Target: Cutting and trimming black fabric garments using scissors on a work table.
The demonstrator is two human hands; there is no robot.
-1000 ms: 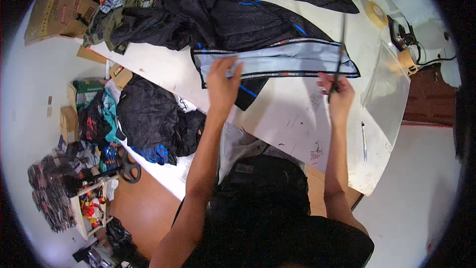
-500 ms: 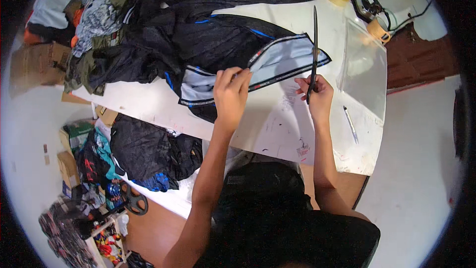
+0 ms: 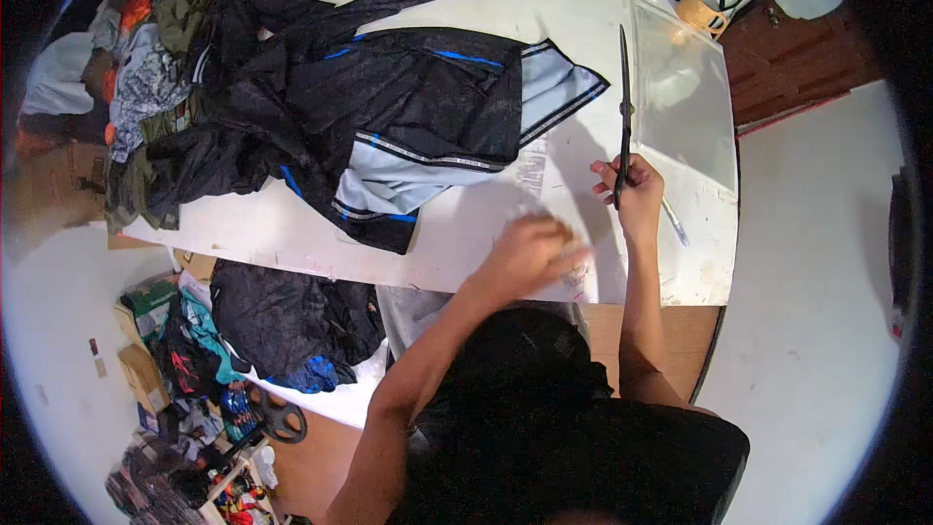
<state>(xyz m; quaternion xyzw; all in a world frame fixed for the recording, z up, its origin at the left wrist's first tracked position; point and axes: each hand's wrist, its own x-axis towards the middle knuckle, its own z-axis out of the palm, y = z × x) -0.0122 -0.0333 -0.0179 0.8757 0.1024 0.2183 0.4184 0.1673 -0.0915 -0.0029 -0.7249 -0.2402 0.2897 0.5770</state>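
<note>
Across the white table (image 3: pixel 457 267), a black garment (image 3: pixel 428 92) with blue stripes lies loosely spread, ahead of the person and toward the left. Its pale lining (image 3: pixel 389 180) shows in two stretches, one folded out along the near side, the other sticking out past the right end. Black trim (image 3: pixel 437 158) already borders both, so the edging looks done, at least on what shows. The folds lie uneven and nothing is squared up, which suggests work on this piece is not over.

The right hand (image 3: pixel 639 196) grips the handles of the scissors (image 3: pixel 624 107), whose blades point away from the body, seemingly together and apart from the cloth. The left hand (image 3: pixel 535 258) is over the table's near part, off the garment (too blurred to read its fingers), so I cannot tell whether it is empty or grasping something. No fresh cut can be made out; how much is left for the blades cannot be judged. Nor does the clothes pile (image 3: pixel 165 87) at far left show whether it is finished or waiting.
</note>
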